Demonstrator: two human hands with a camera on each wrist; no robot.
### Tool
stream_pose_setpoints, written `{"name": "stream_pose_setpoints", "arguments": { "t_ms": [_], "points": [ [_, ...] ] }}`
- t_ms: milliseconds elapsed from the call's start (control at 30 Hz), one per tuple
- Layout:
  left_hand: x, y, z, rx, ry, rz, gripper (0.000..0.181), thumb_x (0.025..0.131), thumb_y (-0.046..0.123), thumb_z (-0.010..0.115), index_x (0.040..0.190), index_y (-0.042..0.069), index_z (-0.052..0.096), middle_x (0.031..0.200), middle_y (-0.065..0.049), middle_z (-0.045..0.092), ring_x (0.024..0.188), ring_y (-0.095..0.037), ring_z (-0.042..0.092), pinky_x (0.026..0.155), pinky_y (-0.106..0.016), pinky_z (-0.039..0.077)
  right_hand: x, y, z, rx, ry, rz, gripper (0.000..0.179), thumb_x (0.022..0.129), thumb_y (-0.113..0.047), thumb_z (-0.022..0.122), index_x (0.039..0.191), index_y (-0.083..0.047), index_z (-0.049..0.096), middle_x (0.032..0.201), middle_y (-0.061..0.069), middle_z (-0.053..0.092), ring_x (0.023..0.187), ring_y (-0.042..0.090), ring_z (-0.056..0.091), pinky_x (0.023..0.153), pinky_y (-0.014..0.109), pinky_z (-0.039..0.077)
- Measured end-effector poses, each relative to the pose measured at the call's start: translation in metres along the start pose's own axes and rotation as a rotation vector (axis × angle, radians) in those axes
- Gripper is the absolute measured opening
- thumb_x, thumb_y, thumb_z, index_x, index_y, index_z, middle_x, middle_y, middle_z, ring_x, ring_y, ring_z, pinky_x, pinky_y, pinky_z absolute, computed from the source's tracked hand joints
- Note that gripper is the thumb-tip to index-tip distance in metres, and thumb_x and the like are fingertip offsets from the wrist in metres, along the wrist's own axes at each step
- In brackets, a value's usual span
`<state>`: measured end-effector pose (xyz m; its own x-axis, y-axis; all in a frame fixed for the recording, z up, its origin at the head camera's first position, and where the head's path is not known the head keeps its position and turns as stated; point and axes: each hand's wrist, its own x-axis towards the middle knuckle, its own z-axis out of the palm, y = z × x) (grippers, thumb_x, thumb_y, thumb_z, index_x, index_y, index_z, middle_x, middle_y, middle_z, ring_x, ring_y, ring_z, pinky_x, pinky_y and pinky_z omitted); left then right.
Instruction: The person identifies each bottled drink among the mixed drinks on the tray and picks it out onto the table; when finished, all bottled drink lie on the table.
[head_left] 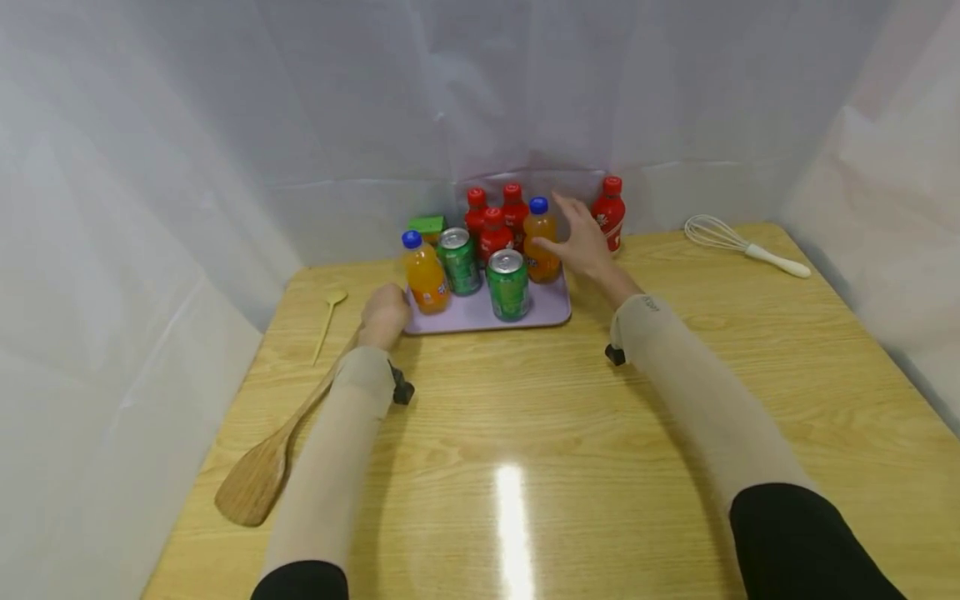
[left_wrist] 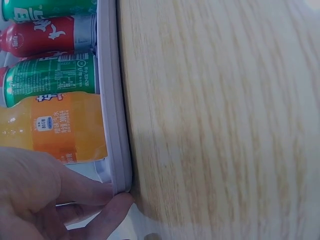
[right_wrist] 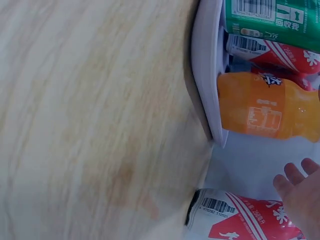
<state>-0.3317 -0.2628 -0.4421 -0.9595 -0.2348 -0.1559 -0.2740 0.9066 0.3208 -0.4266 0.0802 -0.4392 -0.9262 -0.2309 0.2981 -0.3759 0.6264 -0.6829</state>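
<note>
A lilac tray (head_left: 471, 318) lies at the back of the table, its left front corner pinched between the thumb and fingers of my left hand (head_left: 386, 315). Upright on it stand two orange soda bottles, one at the left (head_left: 427, 282) and one at the right (head_left: 543, 254), two green cans (head_left: 508, 290), and three red bottles (head_left: 495, 239). My right hand (head_left: 587, 242) is held up with spread fingers beside the right orange bottle. Another red bottle (head_left: 611, 215) stands off the tray, just right of that hand; the right wrist view shows this red bottle (right_wrist: 240, 217) partly behind the fingers.
A wooden spatula (head_left: 255, 483) lies along my left forearm, its handle running up toward the left hand. Left of that is a small yellow spoon (head_left: 326, 325). A green-topped item (head_left: 427, 225) sits behind the cans. At the back right lies a whisk (head_left: 776, 261).
</note>
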Motion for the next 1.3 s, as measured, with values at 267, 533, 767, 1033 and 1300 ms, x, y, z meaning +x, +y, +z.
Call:
{"name": "stream_pose_setpoints", "arguments": {
  "t_ms": [267,533,767,1033,1300],
  "points": [
    [0.001,-0.001,0.0,0.003,0.023,0.017,0.026,0.104,0.013,0.047,0.104,-0.002,0.069,0.119,-0.024,0.071,0.111,-0.039,0.068,0.097,-0.055,0.058,-0.001,-0.002,0.002,0.002,-0.028,-0.018,0.084,0.096,-0.043,0.076,0.165,-0.019,0.035,0.171,0.013,0.035,0.158,0.035,0.035,0.13,0.055,0.032],
    [0.001,0.0,-0.001,0.004,0.035,0.018,0.024,0.103,0.013,0.048,0.101,-0.001,0.068,0.118,-0.024,0.071,0.109,-0.039,0.068,0.095,-0.055,0.058,-0.001,-0.005,0.003,0.088,-0.005,0.016,0.073,0.098,-0.037,0.074,0.162,-0.02,0.042,0.166,0.006,0.046,0.154,0.029,0.043,0.129,0.048,0.036],
    [-0.002,0.004,-0.002,0.005,0.018,0.009,0.023,0.103,0.011,0.049,0.103,-0.001,0.069,0.118,-0.023,0.071,0.109,-0.038,0.068,0.096,-0.055,0.058,-0.004,-0.008,0.004,0.162,0.037,0.07,0.071,0.096,-0.036,0.077,0.159,-0.023,0.048,0.159,0.007,0.056,0.135,0.031,0.06,0.114,0.046,0.052],
    [-0.001,0.001,-0.001,-0.009,0.003,0.013,0.022,0.101,0.011,0.051,0.106,-0.002,0.069,0.116,-0.023,0.071,0.105,-0.036,0.066,0.095,-0.051,0.058,-0.007,-0.01,0.002,0.183,0.032,0.089,0.069,0.097,-0.033,0.076,0.159,-0.024,0.048,0.16,0.007,0.055,0.133,0.031,0.06,0.113,0.046,0.053],
    [-0.002,-0.001,0.0,-0.021,0.008,0.023,0.021,0.1,0.011,0.051,0.1,-0.001,0.068,0.112,-0.022,0.07,0.099,-0.035,0.064,0.09,-0.05,0.058,-0.009,-0.017,-0.008,0.183,0.066,0.072,0.068,0.096,-0.033,0.076,0.158,-0.026,0.049,0.16,0.007,0.055,0.131,0.032,0.061,0.112,0.047,0.053]
  ]
}}
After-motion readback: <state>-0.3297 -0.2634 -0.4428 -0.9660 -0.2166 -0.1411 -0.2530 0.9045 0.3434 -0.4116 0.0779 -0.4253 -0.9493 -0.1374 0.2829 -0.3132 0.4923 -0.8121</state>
